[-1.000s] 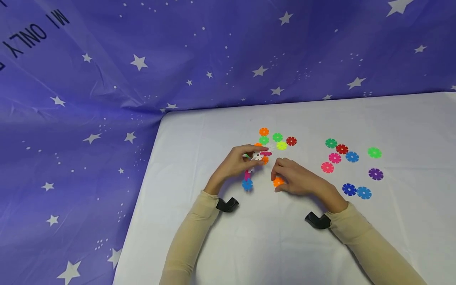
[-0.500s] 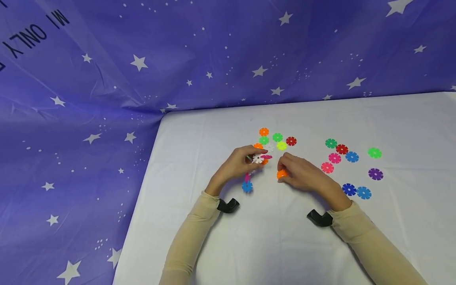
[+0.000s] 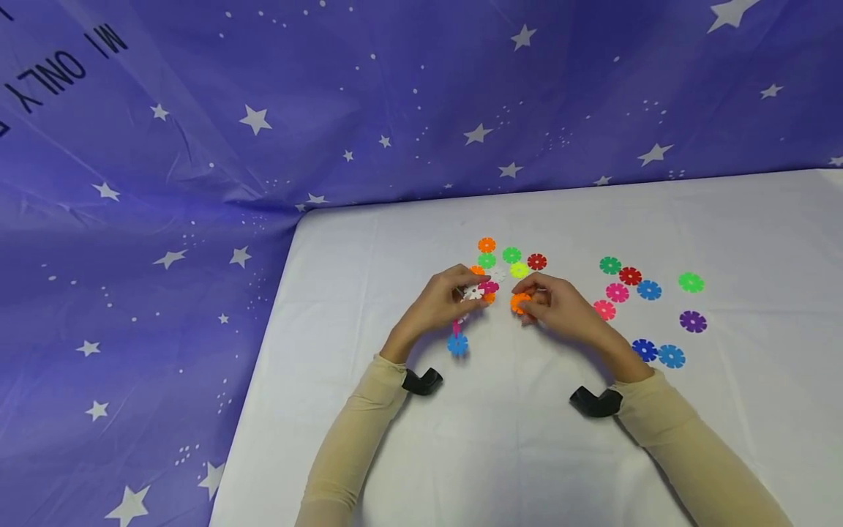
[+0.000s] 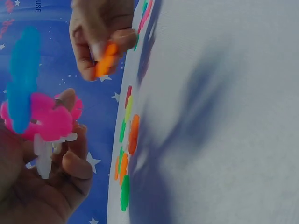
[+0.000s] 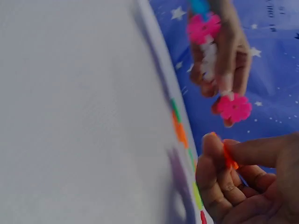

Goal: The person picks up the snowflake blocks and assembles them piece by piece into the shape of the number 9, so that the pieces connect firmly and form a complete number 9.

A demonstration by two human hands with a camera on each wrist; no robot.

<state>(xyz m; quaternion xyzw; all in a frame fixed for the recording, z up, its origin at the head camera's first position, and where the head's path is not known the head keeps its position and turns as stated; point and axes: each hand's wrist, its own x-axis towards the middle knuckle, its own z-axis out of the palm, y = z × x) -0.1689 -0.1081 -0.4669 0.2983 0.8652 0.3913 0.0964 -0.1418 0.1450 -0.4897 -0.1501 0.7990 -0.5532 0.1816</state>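
My left hand (image 3: 440, 300) pinches a joined chain of notched plastic discs above the table. The chain has white discs (image 3: 473, 292), a pink disc (image 5: 234, 107) at the end by the fingertips, and another pink disc (image 5: 204, 29) beside a blue disc (image 3: 457, 345) at the other end. Some of its links are hidden behind the fingers. Between thumb and fingers, my right hand (image 3: 561, 309) holds a single orange disc (image 3: 520, 304), a short gap to the right of the chain's near pink disc. In the left wrist view this orange disc (image 4: 107, 59) appears edge-on and blurred.
Loose discs lie just beyond the hands, among them a yellow disc (image 3: 519, 270), a dark red disc (image 3: 536, 261) and an orange disc (image 3: 486, 245). Farther right are several more, including a purple disc (image 3: 693, 321). A star-printed purple cloth (image 3: 395, 95) hangs behind the white table (image 3: 514, 439).
My right hand has carried the orange disc away from my body and turned it so its face shows. The left hand stays nearly in place, its chain tilting slightly.
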